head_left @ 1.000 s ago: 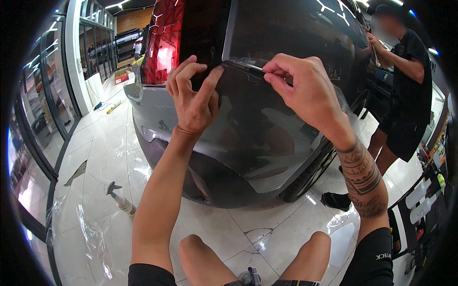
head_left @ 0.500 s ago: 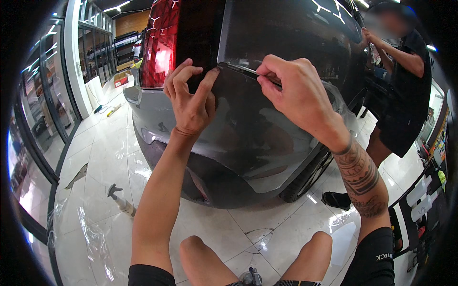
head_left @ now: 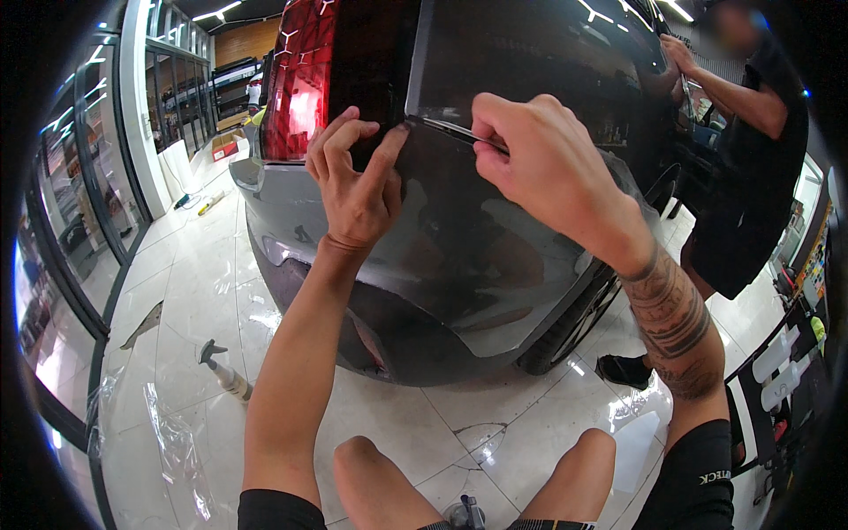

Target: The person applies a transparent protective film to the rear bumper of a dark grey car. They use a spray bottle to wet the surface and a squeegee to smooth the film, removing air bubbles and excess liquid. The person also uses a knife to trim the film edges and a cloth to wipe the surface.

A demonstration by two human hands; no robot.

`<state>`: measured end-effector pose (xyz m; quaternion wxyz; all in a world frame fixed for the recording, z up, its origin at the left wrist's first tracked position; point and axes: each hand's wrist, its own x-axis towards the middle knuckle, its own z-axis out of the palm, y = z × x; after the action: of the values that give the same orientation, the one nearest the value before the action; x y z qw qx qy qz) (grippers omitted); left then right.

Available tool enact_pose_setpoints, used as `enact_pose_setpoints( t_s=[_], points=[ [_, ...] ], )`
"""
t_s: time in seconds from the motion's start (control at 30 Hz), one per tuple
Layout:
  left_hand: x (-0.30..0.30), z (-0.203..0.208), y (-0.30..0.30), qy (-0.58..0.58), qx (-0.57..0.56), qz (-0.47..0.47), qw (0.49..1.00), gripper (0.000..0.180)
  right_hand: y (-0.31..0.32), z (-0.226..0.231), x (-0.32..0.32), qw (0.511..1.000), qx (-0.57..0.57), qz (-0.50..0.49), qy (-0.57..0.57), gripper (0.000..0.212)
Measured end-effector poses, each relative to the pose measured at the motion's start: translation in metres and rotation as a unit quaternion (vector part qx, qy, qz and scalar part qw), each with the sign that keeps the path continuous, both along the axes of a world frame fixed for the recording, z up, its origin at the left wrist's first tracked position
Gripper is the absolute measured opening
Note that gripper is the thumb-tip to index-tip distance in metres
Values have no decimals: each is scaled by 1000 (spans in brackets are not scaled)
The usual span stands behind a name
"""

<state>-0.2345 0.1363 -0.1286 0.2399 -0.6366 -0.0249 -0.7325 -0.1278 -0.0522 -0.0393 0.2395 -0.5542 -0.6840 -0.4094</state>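
The rear corner of a dark grey car stands before me, and both my hands are at the seam above its bumper [head_left: 442, 238]. My left hand [head_left: 358, 194] has its fingers spread, one fingertip pressed at the seam's left end beside the black panel [head_left: 371, 71]. My right hand [head_left: 561, 168], a little to the right, is closed in a pinch. A thin dark strip [head_left: 455, 131] runs along the seam into its fingers; whether it is film or a tool I cannot tell. A red tail light [head_left: 300, 84] is left of my hands.
A spray bottle [head_left: 227, 375] stands on the tiled floor at left, near crumpled clear film [head_left: 177, 442]. Another person [head_left: 751, 168] stands at the car's right side, hands on it. A rack with white bottles [head_left: 779, 380] is at far right. Glass doors [head_left: 79, 194] line the left.
My right hand has shifted slightly up along the seam and turned a little. My left hand stays in place. The other person's hands have moved slightly upward and left.
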Motion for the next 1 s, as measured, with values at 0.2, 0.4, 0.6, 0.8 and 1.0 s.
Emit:
enact_pose_setpoints(
  t_s=[0.2, 0.4, 0.6, 0.8, 1.0],
  points=[
    [-2, -1, -3, 11, -7, -6, 1000, 35, 7, 9, 5, 996, -16, 84, -25, 15],
    [-1, -2, -1, 6, -8, -3, 1000, 41, 5, 22, -5, 993, -69, 91, -20, 18],
    [3, -1, 2, -10, 6, -3, 1000, 48, 9, 35, -13, 986, -165, 15, -5, 21],
    [0, -2, -3, 6, -9, -7, 1000, 39, 6, 46, -31, 956, -262, -75, 113, 20],
    [0, -2, 1, 6, 0, -4, 1000, 42, -1, 48, -30, 957, -265, -41, 112, 17]
  ],
)
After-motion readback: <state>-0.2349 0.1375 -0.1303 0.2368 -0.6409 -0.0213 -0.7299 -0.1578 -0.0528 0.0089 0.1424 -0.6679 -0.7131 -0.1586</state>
